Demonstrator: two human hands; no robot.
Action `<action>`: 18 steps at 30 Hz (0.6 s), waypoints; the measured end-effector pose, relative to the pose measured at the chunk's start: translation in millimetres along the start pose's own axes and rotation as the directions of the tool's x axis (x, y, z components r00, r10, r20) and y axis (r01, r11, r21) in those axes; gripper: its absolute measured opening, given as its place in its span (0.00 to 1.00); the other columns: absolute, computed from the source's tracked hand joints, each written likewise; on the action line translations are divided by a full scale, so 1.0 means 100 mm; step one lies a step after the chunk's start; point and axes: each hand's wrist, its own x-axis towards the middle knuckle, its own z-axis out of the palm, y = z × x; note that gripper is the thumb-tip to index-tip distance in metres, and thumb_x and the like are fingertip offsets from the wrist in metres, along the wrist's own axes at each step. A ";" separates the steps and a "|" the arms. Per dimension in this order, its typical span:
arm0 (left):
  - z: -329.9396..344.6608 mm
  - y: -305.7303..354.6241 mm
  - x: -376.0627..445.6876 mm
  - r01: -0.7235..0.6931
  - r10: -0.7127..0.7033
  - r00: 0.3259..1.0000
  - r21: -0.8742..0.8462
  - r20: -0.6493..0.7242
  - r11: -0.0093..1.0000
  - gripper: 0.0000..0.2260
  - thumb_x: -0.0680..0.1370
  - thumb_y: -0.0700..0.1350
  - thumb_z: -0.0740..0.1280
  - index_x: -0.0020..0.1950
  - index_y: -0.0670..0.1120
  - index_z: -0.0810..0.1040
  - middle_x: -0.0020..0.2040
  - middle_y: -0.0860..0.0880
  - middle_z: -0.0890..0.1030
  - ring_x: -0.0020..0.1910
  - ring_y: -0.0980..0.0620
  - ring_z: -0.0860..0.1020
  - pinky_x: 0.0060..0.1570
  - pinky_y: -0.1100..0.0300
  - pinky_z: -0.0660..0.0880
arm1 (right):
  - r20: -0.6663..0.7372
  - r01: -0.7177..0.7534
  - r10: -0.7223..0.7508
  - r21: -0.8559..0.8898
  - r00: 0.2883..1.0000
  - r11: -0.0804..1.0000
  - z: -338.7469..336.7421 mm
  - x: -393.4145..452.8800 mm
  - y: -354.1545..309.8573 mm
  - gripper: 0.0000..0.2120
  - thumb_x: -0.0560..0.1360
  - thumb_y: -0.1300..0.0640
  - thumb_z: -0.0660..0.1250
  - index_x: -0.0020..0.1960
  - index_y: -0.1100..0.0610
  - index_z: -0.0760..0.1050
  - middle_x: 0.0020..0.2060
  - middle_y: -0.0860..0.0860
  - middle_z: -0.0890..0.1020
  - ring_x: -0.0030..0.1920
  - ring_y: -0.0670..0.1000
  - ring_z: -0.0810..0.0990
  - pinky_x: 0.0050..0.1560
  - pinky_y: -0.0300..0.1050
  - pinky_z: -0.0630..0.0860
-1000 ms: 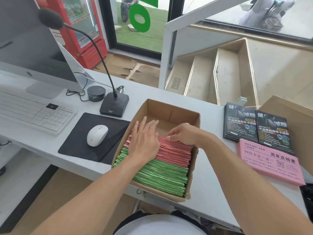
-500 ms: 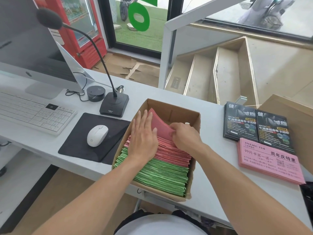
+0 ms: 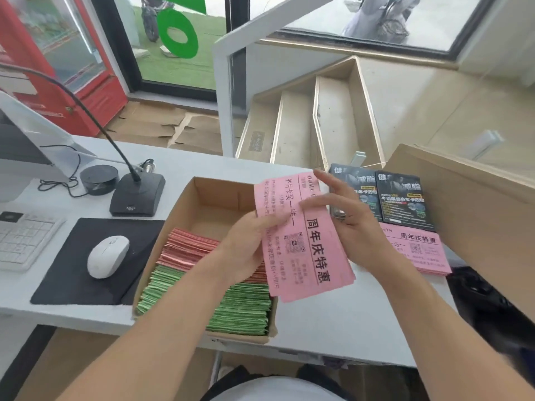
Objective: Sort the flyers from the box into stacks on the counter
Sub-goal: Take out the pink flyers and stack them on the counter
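Note:
An open cardboard box (image 3: 185, 198) sits on the white counter (image 3: 197, 160), holding pink flyers (image 3: 188, 250) on edge at the back and green flyers (image 3: 240, 308) in front. Above its right side I hold a bundle of pink flyers (image 3: 307, 256) with black print. My left hand (image 3: 246, 247) grips its left edge, thumb on top. My right hand (image 3: 347, 221) holds its right side, fingers spread across the face. On the counter to the right lie a pink flyer stack (image 3: 419, 250) and two black flyer stacks (image 3: 402, 198).
Left of the box lie a white mouse (image 3: 107, 256) on a black mat (image 3: 72, 273), a keyboard (image 3: 20, 238), a gooseneck microphone base (image 3: 137, 195) and a round black puck (image 3: 99, 179). A large cardboard flap (image 3: 474, 215) rises at the right. A black object (image 3: 474, 290) rests by my right forearm.
Both hands lifted a bundle of pink flyers out of the box and carried it up and to the right. The view has shifted right too.

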 end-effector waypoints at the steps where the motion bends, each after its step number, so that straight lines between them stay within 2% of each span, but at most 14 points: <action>1: 0.13 -0.03 0.08 -0.029 0.029 0.998 0.002 -0.051 1.000 0.12 0.81 0.43 0.65 0.64 0.42 0.80 0.58 0.40 0.84 0.52 0.43 0.84 0.51 0.48 0.80 | -0.048 -0.093 0.099 0.114 0.994 0.989 -0.05 -0.07 0.03 0.21 0.79 0.62 0.70 0.62 0.38 0.80 0.73 0.41 0.71 0.74 0.45 0.70 0.66 0.40 0.74; 2: 0.23 -0.09 0.18 -0.055 0.054 0.994 -0.008 -0.095 0.998 0.12 0.81 0.41 0.66 0.63 0.42 0.80 0.57 0.41 0.85 0.53 0.42 0.85 0.53 0.46 0.81 | -0.095 -0.220 0.252 0.264 0.963 0.939 -0.12 -0.13 0.06 0.18 0.81 0.56 0.68 0.66 0.37 0.78 0.71 0.42 0.75 0.69 0.45 0.76 0.62 0.46 0.78; 3: 0.31 -0.15 0.27 -0.078 0.075 0.989 -0.021 -0.125 0.997 0.11 0.81 0.40 0.66 0.63 0.43 0.80 0.58 0.41 0.85 0.55 0.41 0.84 0.57 0.43 0.80 | -0.085 -0.347 0.416 0.416 0.905 0.840 -0.20 -0.20 0.09 0.15 0.82 0.49 0.65 0.68 0.38 0.76 0.66 0.44 0.80 0.64 0.46 0.80 0.58 0.49 0.80; 4: 0.38 -0.22 0.36 -0.096 0.091 0.984 -0.028 -0.152 0.995 0.12 0.81 0.39 0.67 0.64 0.43 0.80 0.59 0.42 0.84 0.58 0.40 0.83 0.60 0.40 0.78 | -0.019 -0.437 0.519 0.511 0.855 0.740 -0.29 -0.29 0.15 0.17 0.82 0.43 0.64 0.70 0.41 0.75 0.62 0.47 0.83 0.61 0.50 0.83 0.57 0.53 0.81; 5: 0.45 -0.28 0.43 -0.101 0.096 0.980 -0.021 -0.173 0.995 0.13 0.80 0.39 0.67 0.65 0.43 0.79 0.59 0.42 0.84 0.59 0.39 0.82 0.61 0.38 0.77 | 0.048 -0.488 0.546 0.517 0.837 0.703 -0.38 -0.39 0.19 0.20 0.81 0.42 0.64 0.71 0.46 0.74 0.60 0.50 0.85 0.60 0.54 0.84 0.57 0.57 0.81; 7: 0.58 -0.39 0.54 -0.091 0.088 0.978 -0.007 -0.188 0.996 0.15 0.80 0.39 0.68 0.67 0.42 0.78 0.59 0.41 0.84 0.59 0.38 0.82 0.60 0.37 0.78 | 0.050 -0.503 0.522 0.360 0.851 0.786 -0.55 -0.58 0.28 0.16 0.81 0.52 0.68 0.67 0.55 0.77 0.54 0.54 0.87 0.55 0.56 0.86 0.55 0.59 0.81; 9: 0.68 -0.50 0.62 -0.067 0.067 0.984 0.005 -0.167 0.998 0.15 0.80 0.37 0.68 0.67 0.41 0.77 0.59 0.41 0.84 0.59 0.38 0.82 0.59 0.38 0.79 | -0.111 -0.485 0.517 0.226 0.849 0.845 -0.72 -0.70 0.40 0.08 0.79 0.62 0.71 0.58 0.58 0.80 0.47 0.54 0.88 0.49 0.58 0.86 0.54 0.61 0.81; 11: 0.77 -0.61 0.69 -0.061 0.056 0.990 -0.038 -0.131 0.997 0.16 0.80 0.37 0.67 0.68 0.40 0.76 0.60 0.40 0.84 0.60 0.38 0.82 0.60 0.38 0.78 | -0.177 -0.506 0.536 0.188 0.825 0.842 -0.90 -0.80 0.50 0.08 0.77 0.61 0.73 0.56 0.55 0.80 0.45 0.53 0.87 0.49 0.59 0.86 0.53 0.59 0.83; 13: 0.89 -0.70 0.76 -0.058 0.047 0.995 -0.126 -0.088 0.990 0.15 0.81 0.38 0.66 0.68 0.40 0.76 0.62 0.40 0.83 0.60 0.38 0.81 0.59 0.38 0.78 | -0.120 -0.529 0.544 0.131 0.831 0.838 -0.99 -0.88 0.54 0.15 0.74 0.57 0.77 0.58 0.48 0.79 0.48 0.49 0.87 0.50 0.55 0.86 0.53 0.56 0.83; 16: 1.10 -0.79 0.84 -0.018 0.009 0.999 -0.241 -0.036 0.970 0.11 0.81 0.36 0.63 0.62 0.43 0.80 0.58 0.41 0.84 0.56 0.42 0.84 0.55 0.41 0.79 | -0.086 -0.558 0.561 0.057 0.823 0.828 -0.97 -1.02 0.64 0.17 0.74 0.63 0.75 0.56 0.44 0.78 0.50 0.44 0.87 0.52 0.45 0.85 0.56 0.52 0.82; 18: 1.17 -0.84 0.91 -0.018 0.015 1.000 -0.235 -0.013 0.972 0.11 0.80 0.35 0.63 0.59 0.43 0.80 0.56 0.43 0.85 0.54 0.44 0.84 0.57 0.44 0.78 | -0.170 -0.565 0.557 0.005 0.813 0.825 -1.01 -1.11 0.64 0.15 0.76 0.64 0.72 0.52 0.44 0.78 0.49 0.40 0.86 0.51 0.40 0.84 0.53 0.45 0.81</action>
